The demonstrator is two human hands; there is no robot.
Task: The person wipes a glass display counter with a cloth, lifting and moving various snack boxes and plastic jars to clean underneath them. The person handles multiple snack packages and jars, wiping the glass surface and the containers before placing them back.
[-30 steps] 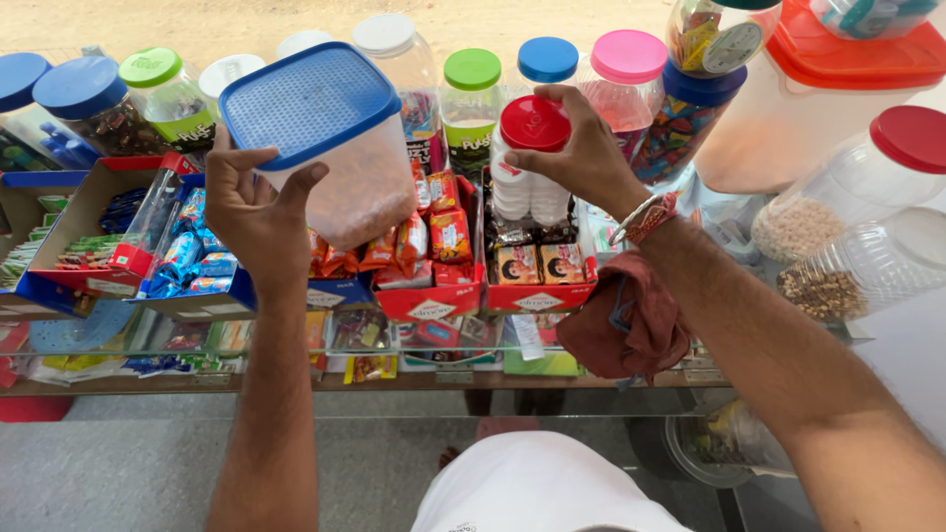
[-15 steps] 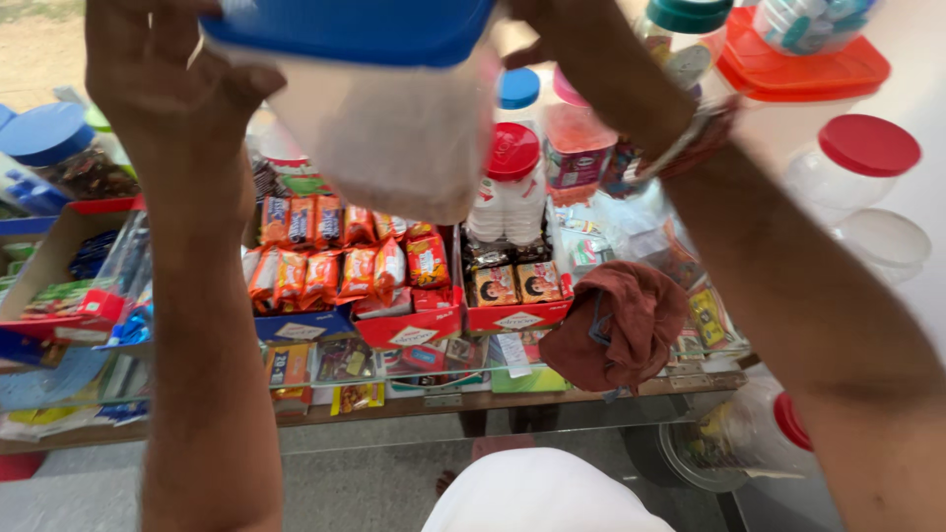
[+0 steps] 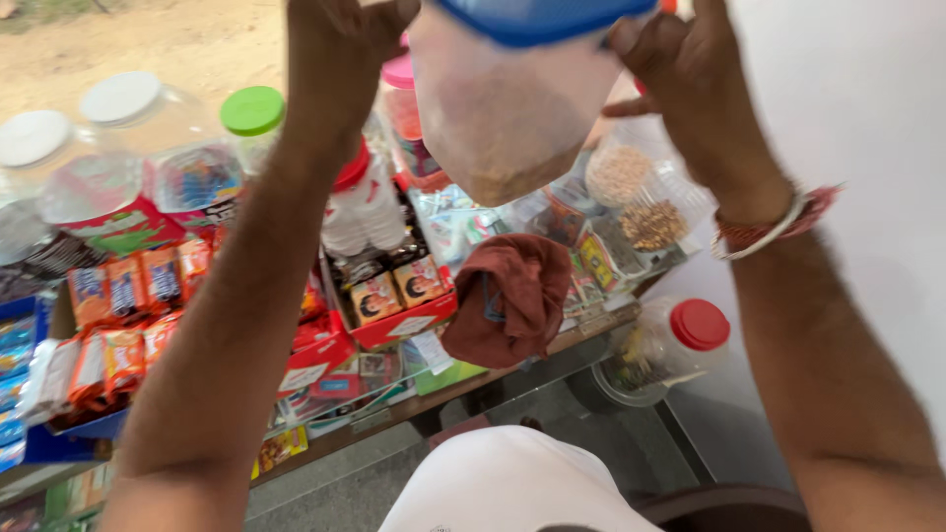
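I hold a clear plastic container (image 3: 507,108) with a blue lid up near the top of the view, tilted, with brownish contents settled at its bottom. My left hand (image 3: 340,54) grips its left side and my right hand (image 3: 680,74) grips its right side, a beaded bracelet (image 3: 774,229) on that wrist. Both forearms reach up over the stall counter below. The container's top is cut off by the frame edge.
Below lies a stall counter (image 3: 591,330) with red boxes of small packets (image 3: 394,291), hanging snack packets (image 3: 128,286), a maroon cloth (image 3: 512,296), a green-lidded jar (image 3: 251,118), white-lidded jars (image 3: 118,108) and a red-lidded jar (image 3: 680,340) lower down. Bags of nuts (image 3: 636,197) sit at the right.
The container has risen higher and nearer the camera. My right hand left the red-lidded jar and now holds the container's right side. The view has swung to the right.
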